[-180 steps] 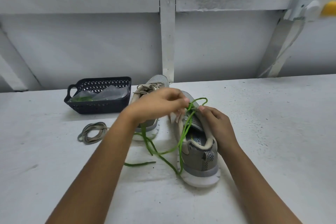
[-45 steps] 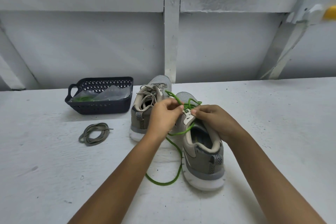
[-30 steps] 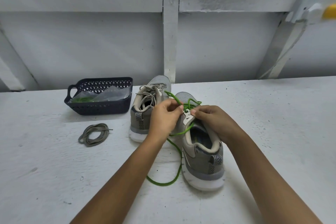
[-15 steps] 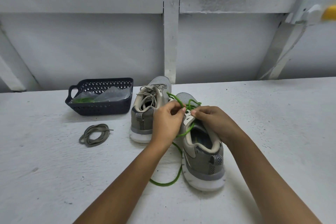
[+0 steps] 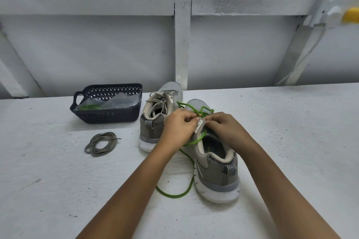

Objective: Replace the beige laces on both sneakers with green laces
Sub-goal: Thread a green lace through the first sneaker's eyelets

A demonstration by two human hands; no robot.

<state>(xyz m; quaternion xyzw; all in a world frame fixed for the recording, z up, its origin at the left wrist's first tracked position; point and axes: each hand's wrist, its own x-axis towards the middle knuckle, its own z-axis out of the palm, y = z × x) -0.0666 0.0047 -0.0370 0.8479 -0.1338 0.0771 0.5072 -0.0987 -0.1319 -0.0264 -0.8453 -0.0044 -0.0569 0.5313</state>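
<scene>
Left hand: fingers curled, pinching green lace above tongue of near sneaker. Right hand: same pinch, fingertips almost meeting. Beige-laced sneaker: just left of grip.

White table, near sneaker, far sneaker, basket, coiled beige lace

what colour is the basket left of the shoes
The basket is dark navy blue with lattice-pattern walls, seen best in the head view.
</scene>
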